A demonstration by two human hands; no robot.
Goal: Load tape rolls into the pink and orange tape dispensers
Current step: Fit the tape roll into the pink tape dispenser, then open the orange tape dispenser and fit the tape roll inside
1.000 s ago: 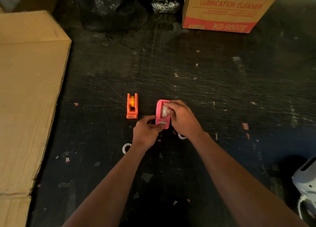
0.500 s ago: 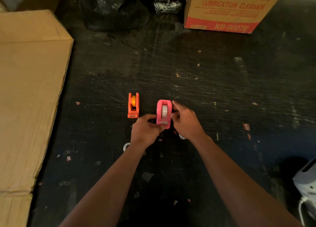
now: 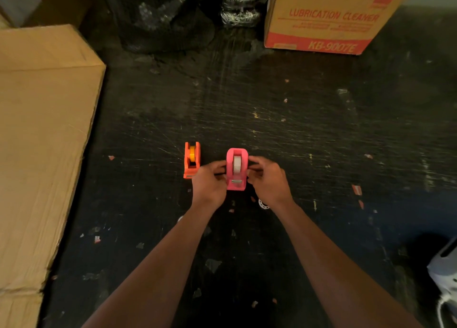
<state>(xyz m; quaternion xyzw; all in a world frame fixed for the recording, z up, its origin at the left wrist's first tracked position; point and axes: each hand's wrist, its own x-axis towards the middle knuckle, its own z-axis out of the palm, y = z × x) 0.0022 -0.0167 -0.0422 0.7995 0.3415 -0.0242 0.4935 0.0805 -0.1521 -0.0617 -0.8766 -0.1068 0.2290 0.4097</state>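
Cardboard, plain and brown, fills the far left as a big box [image 3: 42, 140] lying on the dark, scratched tabletop [image 3: 272, 120]. Next to the right stands the orange dispenser [image 3: 191, 160], upright, with a yellow-orange roll [image 3: 192, 154] seated between its side walls; no hand touches it. Just beside it comes the left hand [image 3: 209, 181], fingers curled narrow, their tips pressed against the left wall of the pink dispenser [image 3: 237, 169]. That dispenser stands upright near the middle of the tabletop, close to the orange one but apart from it, its cutter end toward the person. A pale roll [image 3: 237, 164] sits on edge in its slot, between the pink walls. The right hand [image 3: 268, 180] mirrors the left: fingers bent close, tips on the right wall, so the pink dispenser is gripped from both sides. A small white ring [image 3: 263, 203] lies on the tabletop just below the right hand. Far back on the right stands a printed carton [image 3: 329, 16] reading LUBRICATION CLEANER
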